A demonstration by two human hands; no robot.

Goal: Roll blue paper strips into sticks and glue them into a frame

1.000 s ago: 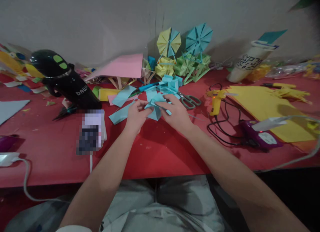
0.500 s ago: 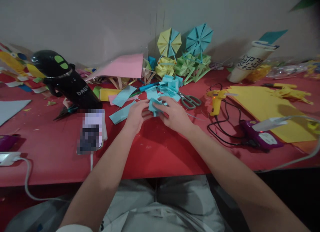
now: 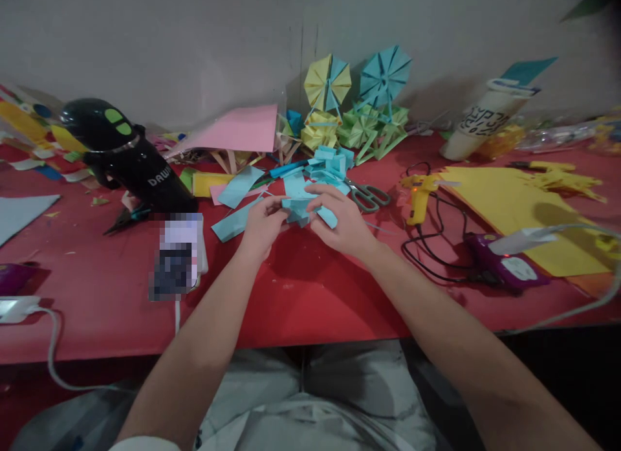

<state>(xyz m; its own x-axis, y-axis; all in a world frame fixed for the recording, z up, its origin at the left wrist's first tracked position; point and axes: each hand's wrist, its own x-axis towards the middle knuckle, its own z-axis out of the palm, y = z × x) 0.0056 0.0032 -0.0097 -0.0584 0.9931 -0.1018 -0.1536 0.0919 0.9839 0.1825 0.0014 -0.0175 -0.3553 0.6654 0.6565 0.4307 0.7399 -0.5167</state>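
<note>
Folded light-blue paper piece point(image 3: 295, 209) between hands, over red tabletop point(image 3: 301, 296). Left hand point(image 3: 264, 224) pinches its edge; right hand point(image 3: 342, 224) holds flat light-blue slip point(image 3: 328, 217) between bent fingers. Seemingly folding or joining step; next move likely calls for steady pinch.

Pretty much a papercraft spot, though home or workshop can't be told: the red table point(image 3: 301, 296)'s littered with blue paper point(image 3: 230, 226), scissors point(image 3: 370, 191) and a glue gun point(image 3: 418, 204), and folded paper wheels point(image 3: 387, 76) are lined up near the far wall point(image 3: 194, 43).
</note>
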